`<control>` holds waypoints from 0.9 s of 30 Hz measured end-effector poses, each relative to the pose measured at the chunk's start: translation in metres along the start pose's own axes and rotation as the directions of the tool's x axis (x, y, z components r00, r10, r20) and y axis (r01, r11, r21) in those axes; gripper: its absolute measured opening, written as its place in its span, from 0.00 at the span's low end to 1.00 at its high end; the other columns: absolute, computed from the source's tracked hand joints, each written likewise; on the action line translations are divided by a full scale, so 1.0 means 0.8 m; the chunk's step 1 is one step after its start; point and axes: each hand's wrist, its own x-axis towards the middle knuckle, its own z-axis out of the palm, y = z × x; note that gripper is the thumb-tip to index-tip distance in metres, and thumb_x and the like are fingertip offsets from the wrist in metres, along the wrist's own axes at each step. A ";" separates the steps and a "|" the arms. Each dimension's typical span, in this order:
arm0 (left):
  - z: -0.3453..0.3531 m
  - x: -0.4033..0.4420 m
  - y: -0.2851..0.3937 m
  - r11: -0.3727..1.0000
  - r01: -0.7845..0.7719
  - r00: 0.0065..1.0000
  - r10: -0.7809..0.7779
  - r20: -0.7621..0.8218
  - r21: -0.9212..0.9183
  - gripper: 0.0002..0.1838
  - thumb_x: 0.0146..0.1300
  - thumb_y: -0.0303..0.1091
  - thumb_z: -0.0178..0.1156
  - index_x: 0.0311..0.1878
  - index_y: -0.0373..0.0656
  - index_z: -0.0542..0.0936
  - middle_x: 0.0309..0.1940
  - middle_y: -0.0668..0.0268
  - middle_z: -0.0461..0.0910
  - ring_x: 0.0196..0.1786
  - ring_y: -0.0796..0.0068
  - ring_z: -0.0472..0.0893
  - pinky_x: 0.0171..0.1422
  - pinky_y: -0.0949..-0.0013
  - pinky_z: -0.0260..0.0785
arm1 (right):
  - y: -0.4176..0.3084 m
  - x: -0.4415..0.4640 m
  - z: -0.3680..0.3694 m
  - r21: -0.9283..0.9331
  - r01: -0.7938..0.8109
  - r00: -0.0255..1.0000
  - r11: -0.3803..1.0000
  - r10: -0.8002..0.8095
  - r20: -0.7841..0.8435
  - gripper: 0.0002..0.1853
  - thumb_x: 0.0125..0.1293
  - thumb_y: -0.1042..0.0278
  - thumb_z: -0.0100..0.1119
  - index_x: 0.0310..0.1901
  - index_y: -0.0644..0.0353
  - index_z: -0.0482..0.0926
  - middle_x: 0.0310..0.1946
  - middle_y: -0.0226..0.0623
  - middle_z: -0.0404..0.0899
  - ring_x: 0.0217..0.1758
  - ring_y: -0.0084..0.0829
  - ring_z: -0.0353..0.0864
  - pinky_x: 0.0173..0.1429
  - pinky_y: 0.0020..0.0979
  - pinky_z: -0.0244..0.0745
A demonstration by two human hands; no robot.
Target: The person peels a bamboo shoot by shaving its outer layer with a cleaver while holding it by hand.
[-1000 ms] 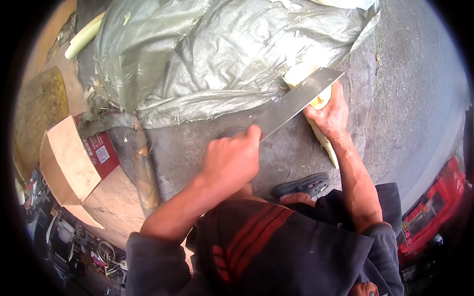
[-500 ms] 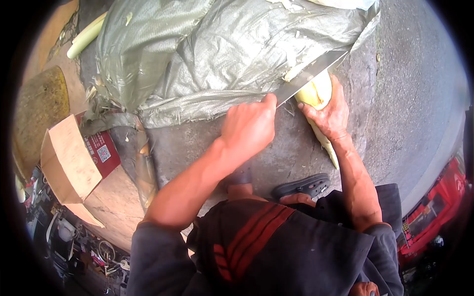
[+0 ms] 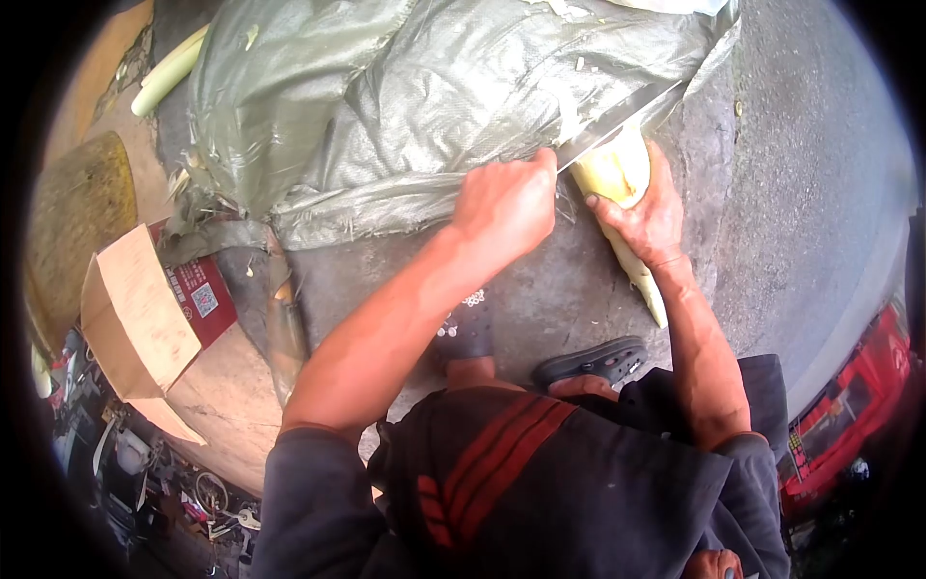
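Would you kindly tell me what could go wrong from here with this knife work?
The knife in the left hand is close to the right hand, so a slip might cut it. The pale vegetable is gripped only by the right hand, so it could twist under the blade. A dropped knife could perhaps hit a foot, as the dark clogs are nearby.

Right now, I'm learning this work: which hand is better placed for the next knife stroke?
Probably the left hand: it grips the knife, which is close to the upper end of the pale stalk. The right hand is busy holding that stalk.
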 end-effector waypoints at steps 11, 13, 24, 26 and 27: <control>-0.018 0.032 0.012 0.996 0.060 0.994 -0.065 0.083 0.062 0.14 0.62 0.26 0.54 0.48 0.31 0.80 0.37 0.46 0.87 0.42 0.48 0.88 0.48 0.49 0.79 | 0.031 0.006 0.003 -0.019 0.115 0.991 0.993 -0.116 -0.067 0.60 0.42 0.42 0.81 0.74 0.63 0.61 0.64 0.55 0.73 0.67 0.52 0.75 0.69 0.45 0.71; -0.023 0.043 -0.002 0.997 0.076 0.993 -0.073 0.091 -0.026 0.13 0.62 0.27 0.55 0.48 0.33 0.81 0.38 0.45 0.87 0.42 0.47 0.88 0.49 0.49 0.79 | 0.031 0.007 -0.001 -0.208 0.209 0.959 0.956 -0.242 -0.148 0.61 0.42 0.41 0.82 0.74 0.65 0.60 0.64 0.56 0.72 0.67 0.53 0.75 0.69 0.45 0.71; -0.002 -0.078 -0.019 0.997 0.039 0.999 -0.041 -0.033 -0.059 0.06 0.66 0.28 0.58 0.43 0.39 0.75 0.26 0.49 0.83 0.29 0.41 0.83 0.35 0.43 0.73 | 0.005 -0.002 0.006 -0.271 0.132 0.975 0.953 -0.174 -0.138 0.58 0.45 0.45 0.82 0.74 0.61 0.59 0.68 0.58 0.68 0.66 0.57 0.73 0.66 0.51 0.74; 0.006 -0.100 -0.025 0.998 0.009 0.994 -0.016 -0.113 -0.061 0.05 0.66 0.28 0.58 0.42 0.39 0.75 0.25 0.50 0.83 0.28 0.42 0.83 0.33 0.44 0.72 | -0.014 -0.002 -0.007 -0.158 -0.049 0.999 0.986 0.045 -0.026 0.60 0.45 0.46 0.82 0.75 0.61 0.58 0.68 0.58 0.68 0.66 0.58 0.74 0.67 0.50 0.74; 0.008 -0.112 -0.025 0.998 -0.007 0.989 -0.003 -0.147 -0.065 0.05 0.66 0.28 0.58 0.42 0.40 0.75 0.25 0.51 0.83 0.27 0.42 0.82 0.33 0.44 0.72 | -0.011 0.003 -0.016 -0.096 -0.008 1.000 0.995 0.008 0.004 0.60 0.44 0.49 0.82 0.76 0.62 0.58 0.64 0.54 0.72 0.64 0.55 0.76 0.70 0.46 0.72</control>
